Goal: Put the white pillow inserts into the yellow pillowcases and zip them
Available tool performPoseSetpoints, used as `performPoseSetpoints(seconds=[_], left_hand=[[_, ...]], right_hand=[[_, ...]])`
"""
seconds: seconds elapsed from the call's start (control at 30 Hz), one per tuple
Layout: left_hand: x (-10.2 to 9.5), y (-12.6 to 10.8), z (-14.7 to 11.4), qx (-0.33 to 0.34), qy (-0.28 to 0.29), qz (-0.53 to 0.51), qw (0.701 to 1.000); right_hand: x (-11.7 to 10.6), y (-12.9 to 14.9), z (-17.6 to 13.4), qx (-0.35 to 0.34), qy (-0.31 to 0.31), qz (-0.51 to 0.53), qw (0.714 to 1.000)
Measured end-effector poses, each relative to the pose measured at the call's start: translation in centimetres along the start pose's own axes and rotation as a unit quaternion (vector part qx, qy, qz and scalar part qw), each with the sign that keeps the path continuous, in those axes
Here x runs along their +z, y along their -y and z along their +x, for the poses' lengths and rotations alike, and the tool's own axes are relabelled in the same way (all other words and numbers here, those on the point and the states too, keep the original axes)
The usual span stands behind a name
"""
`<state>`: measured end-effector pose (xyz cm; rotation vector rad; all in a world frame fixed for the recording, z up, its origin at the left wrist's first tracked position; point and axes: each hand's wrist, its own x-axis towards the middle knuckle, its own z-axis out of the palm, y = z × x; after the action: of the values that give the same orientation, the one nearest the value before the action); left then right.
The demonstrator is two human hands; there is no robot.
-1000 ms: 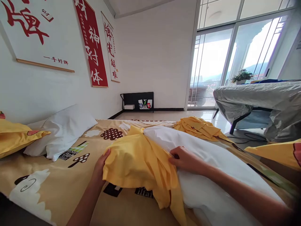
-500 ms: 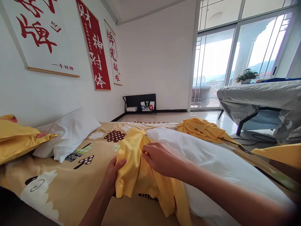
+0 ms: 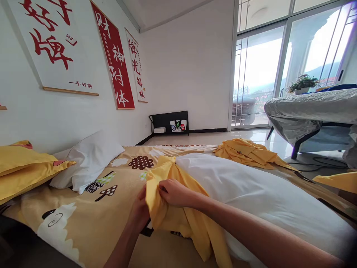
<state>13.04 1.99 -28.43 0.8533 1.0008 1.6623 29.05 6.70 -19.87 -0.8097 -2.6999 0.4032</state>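
"What's different now?"

"The hands are closer together. A second ago the right hand (image 3: pixel 174 191) was out by the white pillow (image 3: pixel 245 186); now it's across near the left hand (image 3: pixel 141 208), and the yellow cloth (image 3: pixel 175 219) between them is bunched rather than spread."

"How is each hand set?"

"The right one is curled nearly closed, thumb and fingertips pinching a fold. The left is against the cloth's left edge, but its fingers are hidden behind, so I can't tell how tightly it's closed."

"And where does the cloth lie?"

"On the patterned sheet (image 3: pixel 103 219), along the pillow's left side, its lower end trailing loose toward the person."

"So what does that mean for the work?"

"I'd judge the cloth is being gathered, while the pillow's visible surface remains mostly uncovered"
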Motion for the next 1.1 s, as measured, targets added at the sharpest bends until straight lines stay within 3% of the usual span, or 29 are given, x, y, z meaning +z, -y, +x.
performPoseSetpoints(seconds=[0.2, 0.37, 0.5, 0.63, 0.83, 1.0, 1.1], left_hand=[[1.2, 1.3, -0.4, 0.024, -0.066, 0.043, 0.997], [1.9, 1.4, -1.1, 0.155, -0.039, 0.198, 0.967], [1.8, 1.2, -1.1, 0.203, -0.056, 0.25, 0.945], [1.3, 1.3, -0.9, 0.199, -0.077, 0.15, 0.965], [0.2, 1.1, -1.2, 0.122, -0.019, -0.035, 0.992], [-0.3, 1.4, -1.4, 0.078, -0.063, -0.07, 0.993], [-0.2, 1.6, -1.3, 0.072, -0.066, -0.07, 0.993]], right_hand=[[1.1, -0.4, 0.7, -0.009, -0.008, -0.006, 1.0], [2.1, -0.6, 1.1, -0.012, -0.017, -0.018, 1.0], [1.8, -0.5, 1.1, 0.006, -0.02, -0.032, 0.999], [1.1, -1.0, 1.5, 0.061, -0.038, -0.051, 0.996], [0.3, -1.8, 1.9, 0.103, -0.067, -0.05, 0.991], [-0.9, -0.1, 1.3, 0.051, -0.122, -0.032, 0.991], [-1.0, 0.7, 0.8, -0.006, -0.055, -0.015, 0.998]])
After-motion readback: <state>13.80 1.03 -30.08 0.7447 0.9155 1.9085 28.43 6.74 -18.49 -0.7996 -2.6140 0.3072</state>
